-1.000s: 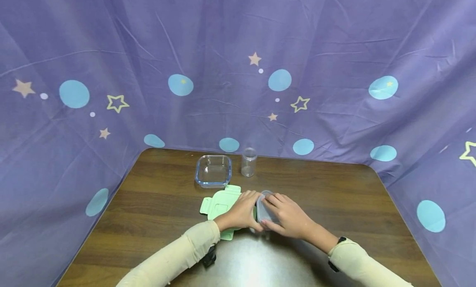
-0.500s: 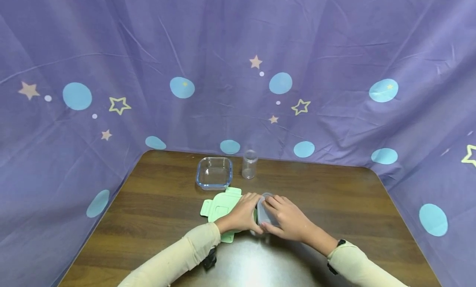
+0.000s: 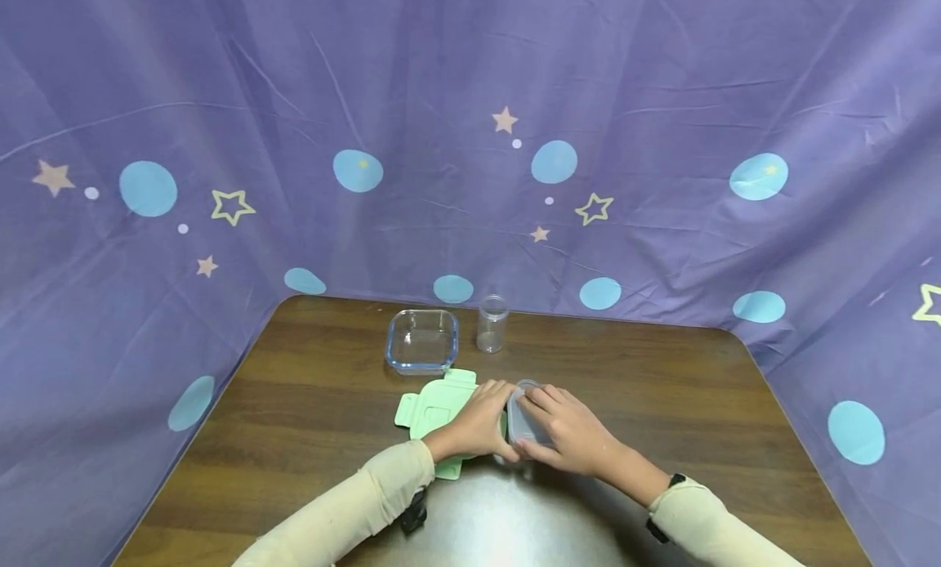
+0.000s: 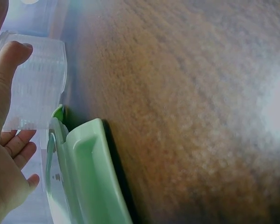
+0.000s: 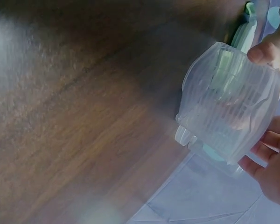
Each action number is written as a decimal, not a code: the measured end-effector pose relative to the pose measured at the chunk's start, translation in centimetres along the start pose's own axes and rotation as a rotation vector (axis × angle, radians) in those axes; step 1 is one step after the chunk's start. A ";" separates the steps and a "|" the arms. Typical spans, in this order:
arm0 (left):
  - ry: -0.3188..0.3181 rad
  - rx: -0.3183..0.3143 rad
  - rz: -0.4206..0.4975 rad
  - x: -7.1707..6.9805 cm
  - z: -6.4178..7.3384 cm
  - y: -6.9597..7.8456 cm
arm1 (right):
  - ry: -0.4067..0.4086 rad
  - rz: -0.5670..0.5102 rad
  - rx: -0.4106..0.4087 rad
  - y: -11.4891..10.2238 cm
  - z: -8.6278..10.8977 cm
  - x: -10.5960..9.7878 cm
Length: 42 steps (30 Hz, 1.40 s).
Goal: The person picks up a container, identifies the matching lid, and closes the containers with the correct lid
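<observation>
A clear, ribbed plastic container (image 3: 524, 426) stands on the table between the two hands. The left hand (image 3: 481, 421) holds its left side, and in the left wrist view a thumb presses the near wall of the container (image 4: 39, 81). From the right, the right hand (image 3: 572, 432) grips the same container, with its fingers over the top; the right wrist view shows fingers around the see-through walls (image 5: 228, 100). A light green snap lid (image 3: 439, 408) with side flaps lies under the left wrist, partly hidden by that hand. What the container holds cannot be made out.
A square glass dish (image 3: 422, 342) with a bluish rim sits behind the lid. To its right stands a clear cylindrical jar (image 3: 492, 324). A purple curtain (image 3: 662, 183) with stars and dots closes off the back and sides of the wooden table (image 3: 294, 420).
Both hands stay on the container with almost no movement. The whole head view shifts slightly; the dish, jar and lid keep their places.
</observation>
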<state>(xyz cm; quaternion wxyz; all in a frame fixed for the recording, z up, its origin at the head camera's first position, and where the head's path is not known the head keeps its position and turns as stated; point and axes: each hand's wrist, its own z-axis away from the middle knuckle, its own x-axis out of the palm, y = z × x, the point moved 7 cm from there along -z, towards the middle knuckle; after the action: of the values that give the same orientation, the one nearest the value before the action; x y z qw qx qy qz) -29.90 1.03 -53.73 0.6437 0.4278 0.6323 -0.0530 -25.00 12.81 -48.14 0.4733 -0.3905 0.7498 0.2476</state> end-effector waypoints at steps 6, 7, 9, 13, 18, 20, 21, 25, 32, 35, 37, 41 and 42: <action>-0.001 -0.002 0.014 -0.1 0.0 0.0 | -0.033 -0.009 0.046 0.1 0.4 -0.4; -0.002 -0.002 0.015 -0.1 0.0 0.0 | -0.040 -0.005 0.055 0.1 0.5 -0.5; -0.001 -0.001 0.017 -0.1 0.0 0.0 | -0.049 0.008 0.071 0.3 0.8 -0.5; 0.015 0.005 0.020 -0.2 0.0 0.2 | -0.039 0.052 0.091 0.5 1.4 -0.7; 0.031 0.010 0.021 -0.4 0.0 0.3 | -0.014 0.092 0.097 0.8 1.9 -0.9; 0.033 0.013 0.021 -0.5 0.1 0.4 | -0.005 0.093 0.097 0.9 2.0 -0.9; 0.034 0.014 0.022 -0.5 0.1 0.4 | -0.001 0.089 0.096 0.9 2.0 -0.9; 0.037 0.020 0.023 -0.5 0.1 0.5 | 0.012 0.071 0.097 0.9 2.1 -0.9; 0.019 0.013 0.035 -0.4 0.1 0.4 | 0.029 0.053 0.092 1.0 1.9 -1.3; 0.014 0.011 0.037 -0.3 0.0 0.3 | 0.035 0.056 0.083 1.0 1.7 -1.4; 0.014 0.013 0.034 -0.3 0.0 0.3 | 0.041 0.053 0.078 1.1 1.6 -1.4; 0.013 0.019 0.027 -0.3 0.0 0.4 | 0.061 0.041 0.080 1.1 1.6 -1.5; 0.014 0.022 0.026 -0.3 0.0 0.5 | 0.069 0.036 0.080 1.1 1.6 -1.5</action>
<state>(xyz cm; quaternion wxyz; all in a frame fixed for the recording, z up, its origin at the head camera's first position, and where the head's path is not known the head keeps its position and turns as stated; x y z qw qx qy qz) -29.66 1.17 -53.25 0.6350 0.4435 0.6307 -0.0484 -24.68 15.17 -47.49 0.4579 -0.3659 0.7819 0.2122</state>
